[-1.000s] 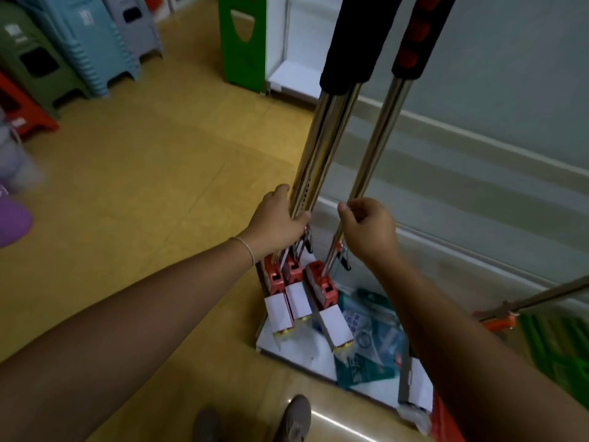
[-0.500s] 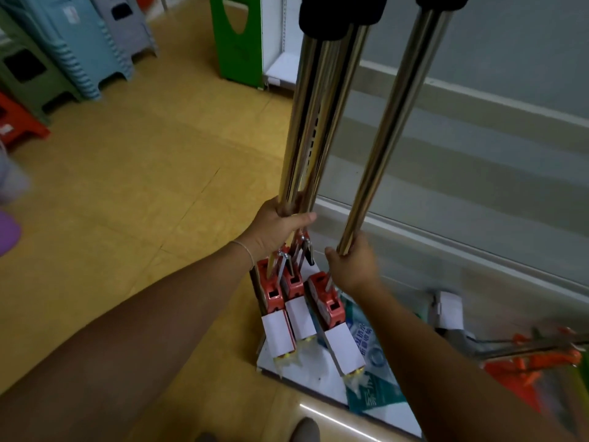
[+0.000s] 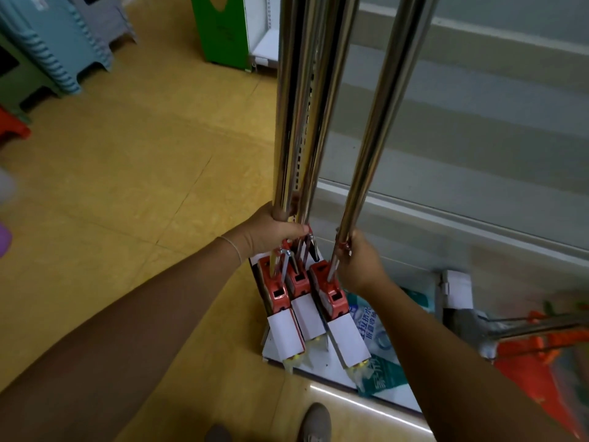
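Presently, item one: paired mop poles [image 3: 296, 106], steel, clasped together low down by your left hand [image 3: 274, 232], fingers curled round both just above the red mop heads [image 3: 330, 293]. Item two: single mop pole [image 3: 379, 122], steel, gripped at its lower end by your right hand [image 3: 360, 263], fingers wrapped round it. Long axis of all three: near upright, tops running out of the top of the view. Heads, each in a white card sleeve, lie side by side at the white bottom shelf [image 3: 322, 368], directly below your hands; whether they bear on it or hang just clear cannot be told. Gap: the single pole stands apart, to the right of the pair, so your right hand is likely the one to close it. Teal packets [image 3: 381, 373] lie on the same shelf, to the right of the heads
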`<action>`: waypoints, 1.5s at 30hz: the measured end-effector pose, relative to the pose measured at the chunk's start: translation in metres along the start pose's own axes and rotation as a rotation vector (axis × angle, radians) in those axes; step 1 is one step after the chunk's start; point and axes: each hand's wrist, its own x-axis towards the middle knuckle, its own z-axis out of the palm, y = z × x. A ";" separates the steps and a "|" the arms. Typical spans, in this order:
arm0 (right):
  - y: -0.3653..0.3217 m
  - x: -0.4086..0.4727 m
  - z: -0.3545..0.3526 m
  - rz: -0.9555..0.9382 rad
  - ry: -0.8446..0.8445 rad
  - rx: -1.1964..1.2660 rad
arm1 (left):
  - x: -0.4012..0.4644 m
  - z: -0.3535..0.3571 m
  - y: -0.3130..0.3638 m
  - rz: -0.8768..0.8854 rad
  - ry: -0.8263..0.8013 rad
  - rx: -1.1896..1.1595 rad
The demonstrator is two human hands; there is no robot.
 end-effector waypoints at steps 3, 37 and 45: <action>0.001 -0.005 -0.002 -0.040 -0.021 -0.075 | -0.009 0.008 -0.001 -0.003 0.014 -0.035; -0.041 -0.047 0.043 -0.051 -0.202 -0.221 | -0.139 -0.066 -0.022 -0.035 -0.048 -0.123; -0.033 -0.032 0.040 -0.112 -0.123 -0.200 | -0.147 -0.076 -0.021 -0.029 -0.049 -0.085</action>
